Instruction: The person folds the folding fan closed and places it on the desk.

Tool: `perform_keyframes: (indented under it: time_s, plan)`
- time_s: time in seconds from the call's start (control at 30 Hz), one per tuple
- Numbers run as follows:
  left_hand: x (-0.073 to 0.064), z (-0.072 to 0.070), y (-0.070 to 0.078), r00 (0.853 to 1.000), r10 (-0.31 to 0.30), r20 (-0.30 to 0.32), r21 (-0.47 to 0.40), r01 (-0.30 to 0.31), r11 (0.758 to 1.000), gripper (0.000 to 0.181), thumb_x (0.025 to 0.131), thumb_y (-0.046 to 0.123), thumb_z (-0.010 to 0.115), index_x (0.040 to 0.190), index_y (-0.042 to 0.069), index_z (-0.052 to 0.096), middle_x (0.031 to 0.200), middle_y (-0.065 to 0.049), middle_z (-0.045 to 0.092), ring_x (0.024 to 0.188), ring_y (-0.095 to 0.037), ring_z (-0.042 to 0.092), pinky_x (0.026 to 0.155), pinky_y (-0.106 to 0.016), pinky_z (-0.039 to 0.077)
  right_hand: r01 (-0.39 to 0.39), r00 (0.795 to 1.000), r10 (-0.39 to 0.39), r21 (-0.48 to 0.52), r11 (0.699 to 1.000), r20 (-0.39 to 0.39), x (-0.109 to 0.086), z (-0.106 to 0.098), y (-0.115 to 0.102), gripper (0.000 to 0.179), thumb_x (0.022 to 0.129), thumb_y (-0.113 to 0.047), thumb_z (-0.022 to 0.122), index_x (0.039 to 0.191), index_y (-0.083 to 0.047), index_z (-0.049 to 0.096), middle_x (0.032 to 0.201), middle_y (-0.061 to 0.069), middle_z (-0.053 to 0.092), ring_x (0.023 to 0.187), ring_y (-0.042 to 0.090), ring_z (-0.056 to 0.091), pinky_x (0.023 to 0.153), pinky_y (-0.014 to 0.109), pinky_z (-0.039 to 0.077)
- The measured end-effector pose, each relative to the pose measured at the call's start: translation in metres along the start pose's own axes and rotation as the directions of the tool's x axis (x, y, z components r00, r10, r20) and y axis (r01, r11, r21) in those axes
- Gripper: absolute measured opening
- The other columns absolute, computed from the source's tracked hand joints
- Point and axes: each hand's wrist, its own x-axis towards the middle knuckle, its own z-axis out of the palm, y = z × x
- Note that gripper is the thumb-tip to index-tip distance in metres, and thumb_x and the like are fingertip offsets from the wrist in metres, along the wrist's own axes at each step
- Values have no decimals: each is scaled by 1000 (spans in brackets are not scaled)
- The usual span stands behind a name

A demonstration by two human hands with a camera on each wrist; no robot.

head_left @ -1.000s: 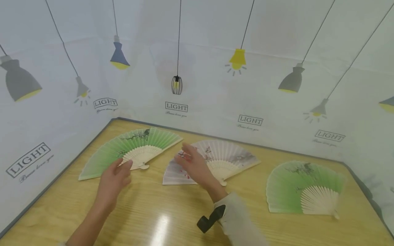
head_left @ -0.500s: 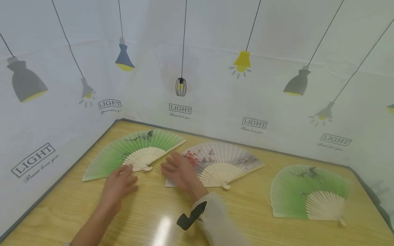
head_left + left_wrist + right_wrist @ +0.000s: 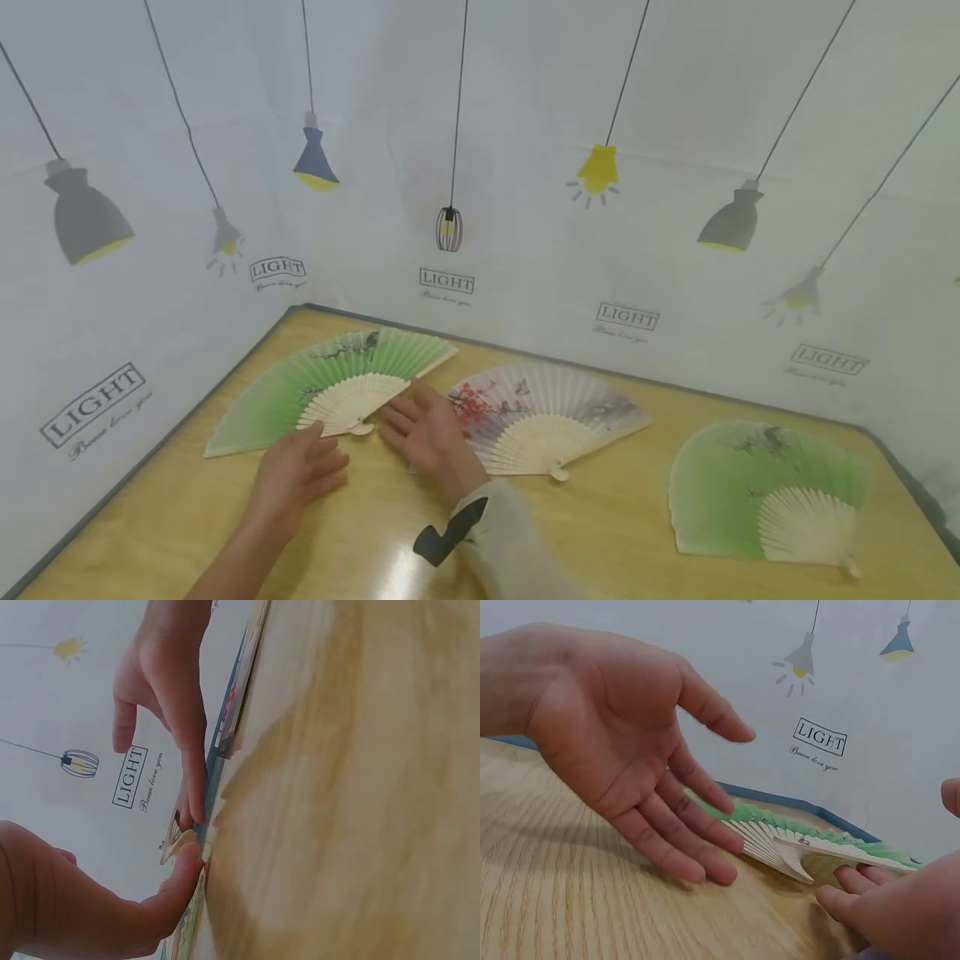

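Observation:
A green folding fan (image 3: pixel 262 417) with pale ribs lies spread on the table at the left. My left hand (image 3: pixel 294 479) is at its near edge, fingers loosely extended; in the left wrist view the left thumb (image 3: pixel 176 889) overlaps the fan's pivot end (image 3: pixel 178 844). Beside that fan's right edge is my right hand (image 3: pixel 429 429), palm turned toward the fan, fingers straight and holding nothing. In the right wrist view those fingers (image 3: pixel 667 847) overlap the fan's ribs (image 3: pixel 761 847). Partly behind the right hand lies a pale grey fan (image 3: pixel 555 392) with red blossoms, also spread.
Another green fan (image 3: pixel 712 492) lies spread at the right of the wooden table (image 3: pixel 592 533). White sheets (image 3: pixel 525 208) printed with lamps and the word LIGHT stand along the back and sides. A dark edge strip (image 3: pixel 180 425) borders the table.
My right hand has moved left, from over the pale grey fan to the left green fan's right edge. The left hand has stayed near that fan. The head view has shifted slightly.

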Motion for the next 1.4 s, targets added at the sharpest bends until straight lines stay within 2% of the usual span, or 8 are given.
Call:
perform_keyframes:
  time_s: [0.23,0.37,0.47,0.63,0.77,0.93,1.07,1.4]
  plan:
    - [4,13,-4,999,-32,38,-203,39,978,66,106,30,29,148,-7,-6,144,-40,21,118,-40,51,94,-42,49,-3,1000,3,-7,1000,12,2,0,-8,60,101,-31,44,147,2,24,145,32,29,134,45,29,112,53,25]
    - [10,17,-4,997,-68,-43,-366,47,929,55,106,20,21,148,-6,-2,145,-37,24,115,-33,55,98,-39,47,-28,998,28,9,1000,-55,-2,-4,-9,51,100,-29,47,141,0,37,139,29,40,128,43,40,108,54,32]
    - [16,14,-5,990,-86,-114,-442,27,897,51,104,12,20,148,-7,1,127,-38,45,100,-24,65,97,-36,48,-31,996,33,26,999,-82,-4,-6,-7,47,99,-28,50,137,0,41,135,27,45,124,41,44,106,53,36]
    - [29,14,-14,987,-54,-154,-429,-17,903,34,103,5,28,136,-5,30,82,-6,65,81,-17,69,91,-35,52,-8,993,16,63,998,-120,-6,-7,-4,38,96,-18,55,129,-1,45,129,24,49,121,39,47,103,51,41]
    - [31,20,-22,977,17,-214,-401,-104,910,14,102,4,34,114,-1,41,74,-3,65,74,-15,68,84,-37,56,31,988,-26,27,999,-154,-7,-8,1,31,96,-12,55,124,1,51,121,20,55,114,34,51,100,48,44]
    - [29,30,-19,957,57,-284,-407,-174,896,9,101,4,38,109,1,41,78,-5,65,76,-18,69,82,-39,57,137,975,-137,-15,991,-174,-9,-9,7,34,96,-6,53,129,1,49,113,14,59,103,26,57,96,43,48]
    - [29,44,-19,957,97,-275,-430,-212,878,15,103,7,38,116,2,40,91,-9,64,86,-23,68,85,-40,55,265,939,-261,-12,964,-225,-17,-12,3,34,96,-2,54,128,2,48,113,12,57,100,22,56,89,36,52]
    - [29,84,-21,968,158,-194,-456,-232,860,19,104,11,39,122,6,39,108,-12,60,90,-23,66,90,-41,53,480,786,-490,-128,868,-376,-44,-22,-18,33,93,-2,58,125,-1,49,109,11,57,88,19,60,84,38,55]
